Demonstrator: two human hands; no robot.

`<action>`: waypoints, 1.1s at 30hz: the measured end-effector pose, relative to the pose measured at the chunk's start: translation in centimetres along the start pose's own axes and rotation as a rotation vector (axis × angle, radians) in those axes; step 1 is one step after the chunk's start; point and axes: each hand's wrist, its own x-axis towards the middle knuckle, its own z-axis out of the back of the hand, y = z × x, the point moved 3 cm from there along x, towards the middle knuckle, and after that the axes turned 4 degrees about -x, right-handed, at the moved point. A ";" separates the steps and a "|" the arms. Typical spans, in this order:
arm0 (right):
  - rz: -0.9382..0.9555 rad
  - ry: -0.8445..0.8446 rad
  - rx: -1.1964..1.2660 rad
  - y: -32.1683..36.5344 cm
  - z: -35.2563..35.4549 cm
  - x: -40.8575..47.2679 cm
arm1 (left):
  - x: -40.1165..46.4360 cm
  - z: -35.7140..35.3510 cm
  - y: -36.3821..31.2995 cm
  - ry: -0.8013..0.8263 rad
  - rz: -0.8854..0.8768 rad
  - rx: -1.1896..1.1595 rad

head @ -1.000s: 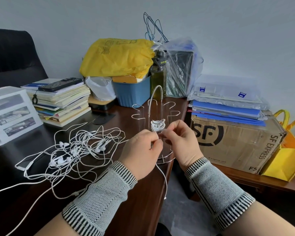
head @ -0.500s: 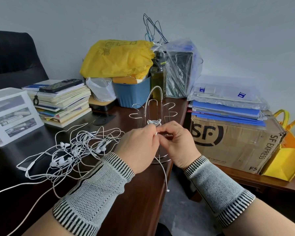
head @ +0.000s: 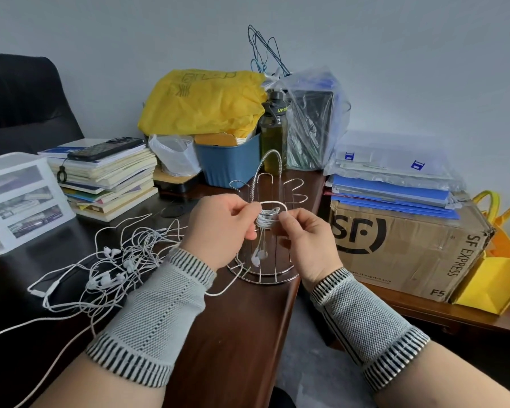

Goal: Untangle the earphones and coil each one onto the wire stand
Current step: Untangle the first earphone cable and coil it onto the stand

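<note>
Dark wood counter (head: 242, 334) against a grey wall, clutter along the back from 10 to 2 o'clock: book stack (head: 109, 178), yellow bag (head: 203, 104), blue tub (head: 227, 163), cardboard box (head: 407, 242). Wire stand (head: 265, 225) sits at the counter's edge, dead centre, 12 o'clock from my wrists. My left hand (head: 221, 228) pinches the white cord at the stand's 9 o'clock side, my right hand (head: 306, 240) pinches it at the 3 o'clock side, fingers of both clamped on the wire, a loop arching between them over the coiled earphone (head: 267, 219) already bunched on a prong. Two buds dangle below the coil; a loose tail runs down to 7 o'clock past my left wrist. Rest of the tangled earphones (head: 115, 260) lies at 9 o'clock on the counter, well apart from the stand. Step in hand, as I judge it: laying the next wrap. To do it well: keep light tension between both pinches, drop the loop snug against the existing turns, don't yank or the stand may tip off the edge, feed the tail through my left fingers so it doesn't snag the pile. Most of the task looks undone.
</note>
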 end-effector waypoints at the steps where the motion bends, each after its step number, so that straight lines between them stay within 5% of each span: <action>1: -0.019 -0.006 0.002 0.0 0.0 0.2 | 0.0 -0.2 -0.1 -0.021 -0.014 0.081; 15: -0.152 -0.014 -0.185 0.1 -0.4 2.3 | 0.1 -2.3 1.6 0.026 0.080 0.075; 22: -0.159 -0.011 -0.245 0.5 -0.4 2.7 | -0.4 -3.9 2.3 0.003 0.279 -0.313; 33: -0.224 -0.025 -0.162 0.2 -0.2 2.3 | -1.8 -3.1 2.0 0.025 0.044 -0.167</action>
